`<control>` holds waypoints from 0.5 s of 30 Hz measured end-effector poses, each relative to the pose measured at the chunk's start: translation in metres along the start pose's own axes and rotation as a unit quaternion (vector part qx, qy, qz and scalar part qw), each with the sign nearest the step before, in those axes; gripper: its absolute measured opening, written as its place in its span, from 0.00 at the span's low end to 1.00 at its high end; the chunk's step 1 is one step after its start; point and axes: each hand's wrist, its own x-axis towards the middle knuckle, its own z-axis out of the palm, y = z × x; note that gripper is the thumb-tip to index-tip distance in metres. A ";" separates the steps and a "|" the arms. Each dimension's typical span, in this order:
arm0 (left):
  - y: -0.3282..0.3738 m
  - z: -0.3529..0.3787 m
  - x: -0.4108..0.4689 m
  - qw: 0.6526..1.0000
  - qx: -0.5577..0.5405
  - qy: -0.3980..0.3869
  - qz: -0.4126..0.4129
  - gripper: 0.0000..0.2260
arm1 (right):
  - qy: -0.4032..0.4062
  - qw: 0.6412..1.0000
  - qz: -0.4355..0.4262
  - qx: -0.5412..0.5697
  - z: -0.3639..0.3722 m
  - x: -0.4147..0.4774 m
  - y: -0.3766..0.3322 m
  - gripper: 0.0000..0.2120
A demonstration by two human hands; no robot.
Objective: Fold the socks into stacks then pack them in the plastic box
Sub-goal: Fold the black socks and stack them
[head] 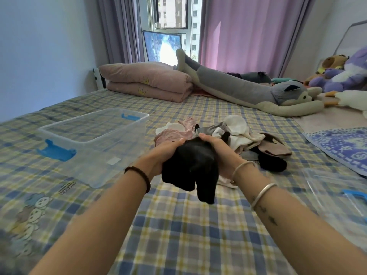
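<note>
Left hand [165,155] and right hand [221,155] grip black socks [190,171] between them, above the plaid bed [178,235], loose ends hanging down. Sock pile [230,133] lies just behind the hands; clear plastic box [65,136] sits left, apart.

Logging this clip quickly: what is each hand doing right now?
Left hand: grips the black socks.
Right hand: grips the same black socks.

Blk socks [190,167]: L grip [166,153], R grip [221,155]
</note>
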 end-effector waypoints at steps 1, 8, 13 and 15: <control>-0.005 -0.004 -0.001 1.000 -0.009 -0.006 -0.020 0.17 | -0.035 0.999 0.027 -0.004 0.002 0.003 0.004 0.10; -0.040 -0.036 -0.002 0.975 0.197 0.100 -0.032 0.12 | 0.036 0.979 0.042 -0.197 0.026 0.032 0.042 0.11; -0.052 -0.054 0.004 0.929 0.352 0.101 0.051 0.09 | 0.038 0.936 0.120 -0.329 0.022 0.039 0.051 0.30; -0.049 -0.057 0.002 0.913 0.394 0.047 0.098 0.16 | -0.001 0.920 0.145 -0.363 0.018 0.038 0.049 0.33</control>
